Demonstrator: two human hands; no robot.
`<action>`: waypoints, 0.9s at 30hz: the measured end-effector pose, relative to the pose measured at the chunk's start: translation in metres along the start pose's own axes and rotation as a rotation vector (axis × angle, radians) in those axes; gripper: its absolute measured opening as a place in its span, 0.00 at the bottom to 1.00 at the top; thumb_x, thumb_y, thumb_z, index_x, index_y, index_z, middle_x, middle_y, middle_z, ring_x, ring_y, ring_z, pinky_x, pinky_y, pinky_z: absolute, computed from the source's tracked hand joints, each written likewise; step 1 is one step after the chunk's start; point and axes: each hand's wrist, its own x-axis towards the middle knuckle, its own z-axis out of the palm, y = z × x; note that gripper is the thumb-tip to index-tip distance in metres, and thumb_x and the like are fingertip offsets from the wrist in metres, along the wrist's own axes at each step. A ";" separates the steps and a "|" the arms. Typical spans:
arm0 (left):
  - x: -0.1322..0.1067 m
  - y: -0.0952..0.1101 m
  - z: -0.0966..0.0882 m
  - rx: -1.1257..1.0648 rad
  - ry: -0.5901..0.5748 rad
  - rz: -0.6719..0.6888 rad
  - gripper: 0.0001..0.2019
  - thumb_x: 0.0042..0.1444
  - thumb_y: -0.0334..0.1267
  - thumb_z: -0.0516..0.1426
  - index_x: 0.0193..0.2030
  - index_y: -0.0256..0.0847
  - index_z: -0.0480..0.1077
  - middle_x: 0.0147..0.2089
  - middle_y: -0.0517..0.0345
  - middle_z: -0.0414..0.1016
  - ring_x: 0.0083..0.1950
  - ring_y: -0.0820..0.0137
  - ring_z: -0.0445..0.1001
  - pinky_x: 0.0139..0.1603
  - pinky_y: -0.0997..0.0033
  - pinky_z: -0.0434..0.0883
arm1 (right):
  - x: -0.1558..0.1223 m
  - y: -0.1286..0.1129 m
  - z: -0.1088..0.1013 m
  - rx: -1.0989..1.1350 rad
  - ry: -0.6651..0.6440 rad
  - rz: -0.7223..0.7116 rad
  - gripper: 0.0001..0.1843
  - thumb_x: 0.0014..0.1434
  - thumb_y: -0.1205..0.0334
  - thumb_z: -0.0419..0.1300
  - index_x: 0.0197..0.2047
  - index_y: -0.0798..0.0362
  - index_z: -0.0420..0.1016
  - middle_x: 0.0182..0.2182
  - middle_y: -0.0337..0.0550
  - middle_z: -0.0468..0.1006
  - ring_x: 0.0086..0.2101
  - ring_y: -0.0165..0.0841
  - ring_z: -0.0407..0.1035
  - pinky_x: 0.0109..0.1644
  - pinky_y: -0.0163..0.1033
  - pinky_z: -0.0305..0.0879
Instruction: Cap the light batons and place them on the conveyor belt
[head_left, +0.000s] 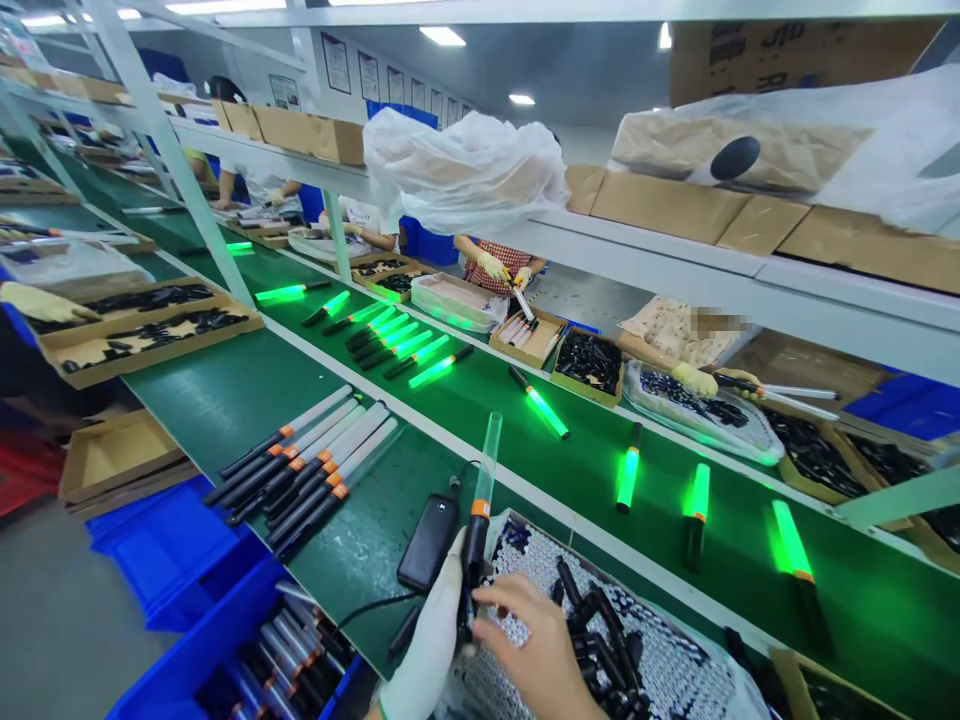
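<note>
Hands around light baton — partly hidden

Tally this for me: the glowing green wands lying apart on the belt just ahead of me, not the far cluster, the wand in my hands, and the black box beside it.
Glowing green wands with black handles: 4
Clear-tubed unlit wand with orange band, in white-gloved left hand: 1
Black rectangular box with cable: 1
Total: 6
</note>
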 end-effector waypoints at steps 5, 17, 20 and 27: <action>0.011 -0.004 0.003 0.044 0.022 0.080 0.34 0.48 0.64 0.55 0.56 0.44 0.72 0.57 0.51 0.74 0.67 0.56 0.60 0.68 0.60 0.57 | -0.014 -0.013 0.006 -0.105 0.096 -0.126 0.10 0.60 0.60 0.60 0.43 0.49 0.80 0.34 0.44 0.78 0.35 0.29 0.74 0.40 0.31 0.72; 0.014 0.016 0.030 0.073 -0.075 0.119 0.21 0.61 0.50 0.53 0.57 0.42 0.67 0.63 0.48 0.65 0.61 0.59 0.65 0.63 0.47 0.61 | -0.019 -0.013 0.001 -0.177 0.284 0.008 0.11 0.57 0.68 0.57 0.37 0.50 0.81 0.31 0.42 0.79 0.32 0.29 0.75 0.38 0.30 0.74; 0.011 0.017 0.033 0.081 -0.075 0.145 0.24 0.61 0.51 0.52 0.60 0.42 0.64 0.65 0.47 0.63 0.63 0.57 0.63 0.64 0.45 0.59 | -0.018 -0.015 -0.001 -0.158 0.335 0.060 0.10 0.57 0.67 0.58 0.36 0.50 0.81 0.31 0.41 0.80 0.30 0.27 0.75 0.35 0.27 0.73; 0.003 0.020 0.033 0.119 -0.076 0.175 0.20 0.61 0.46 0.54 0.58 0.44 0.66 0.64 0.49 0.63 0.61 0.58 0.65 0.61 0.48 0.63 | -0.016 -0.023 0.010 -0.240 0.452 -0.046 0.09 0.57 0.67 0.58 0.33 0.50 0.81 0.30 0.40 0.80 0.31 0.28 0.74 0.38 0.30 0.72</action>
